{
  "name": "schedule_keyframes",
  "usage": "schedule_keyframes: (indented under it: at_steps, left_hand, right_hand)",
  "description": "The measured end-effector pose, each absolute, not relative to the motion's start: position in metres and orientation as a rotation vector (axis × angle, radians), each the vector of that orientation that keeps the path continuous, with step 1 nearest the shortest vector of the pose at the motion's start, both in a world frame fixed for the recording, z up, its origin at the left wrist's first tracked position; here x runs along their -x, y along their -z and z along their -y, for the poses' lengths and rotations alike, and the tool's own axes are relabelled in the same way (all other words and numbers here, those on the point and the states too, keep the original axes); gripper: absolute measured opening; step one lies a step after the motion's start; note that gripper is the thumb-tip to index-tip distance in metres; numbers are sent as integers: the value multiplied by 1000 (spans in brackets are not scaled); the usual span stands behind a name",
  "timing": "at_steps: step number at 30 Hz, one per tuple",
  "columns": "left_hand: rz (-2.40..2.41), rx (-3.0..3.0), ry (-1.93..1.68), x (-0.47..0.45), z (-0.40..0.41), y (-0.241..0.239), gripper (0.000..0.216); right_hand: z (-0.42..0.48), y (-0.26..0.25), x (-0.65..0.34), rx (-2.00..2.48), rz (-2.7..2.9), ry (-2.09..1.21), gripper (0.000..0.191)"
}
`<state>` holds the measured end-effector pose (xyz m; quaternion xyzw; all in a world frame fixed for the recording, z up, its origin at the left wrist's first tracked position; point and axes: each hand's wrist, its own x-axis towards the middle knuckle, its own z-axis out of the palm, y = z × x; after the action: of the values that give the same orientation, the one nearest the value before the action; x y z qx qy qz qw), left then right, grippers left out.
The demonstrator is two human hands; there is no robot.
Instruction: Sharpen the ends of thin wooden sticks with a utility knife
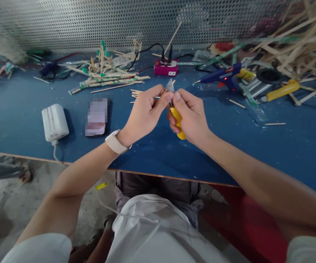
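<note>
My right hand [189, 115] is closed around the yellow handle of a craft knife [178, 122], its blade pointing up and away from me. Close against it, my left hand [149, 111] pinches a thin wooden stick [174, 82], whose pale tip shows beside the blade; the fingers hide most of it. Both thumbs meet near the base of the blade. Just beyond my left hand, several short wooden sticks [136, 93] lie on the blue table [152, 153].
A white power bank [55, 122] with a cable and a phone [97, 117] lie left. Bundled sticks [111, 80] and a pink power adapter [166, 68] sit behind. At right are a blue glue gun [223, 77], a yellow-handled tool [282, 90] and a wooden stick structure [297, 47].
</note>
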<state>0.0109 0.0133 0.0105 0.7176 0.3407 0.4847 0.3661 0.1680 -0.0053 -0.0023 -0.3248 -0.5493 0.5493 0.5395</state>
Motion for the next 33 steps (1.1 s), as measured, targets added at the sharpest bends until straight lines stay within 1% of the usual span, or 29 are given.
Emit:
schedule_keyframes:
  at_steps: [4,9,15,19,27,33]
  left_hand:
    - [-861,-1790,-1291,-13,-17,-9,57]
    - [-823,-1733,-1215,-12,-17,-9,56]
    - [-679,-1579,-1152,-9,-12,-8,45]
    - [-674,-1640,-1163,-8,-12,-8,42]
    - [-735,-1746,-1156,-5,-14,-14,50]
    - [-798,-1847,-1095,-1,-17,-15,48]
  right_hand:
    - [4,2,-162,760,1259,-1327,43]
    - [2,-1,-168,771,1346,-1312,44]
    - [1,-8,-186,803,1545,-1233,45]
    - [0,-10,-191,814,1579,-1219,45]
    - [-2,-15,-194,790,1600,-1317,47]
    - [-2,-17,-195,789,1584,-1419,48]
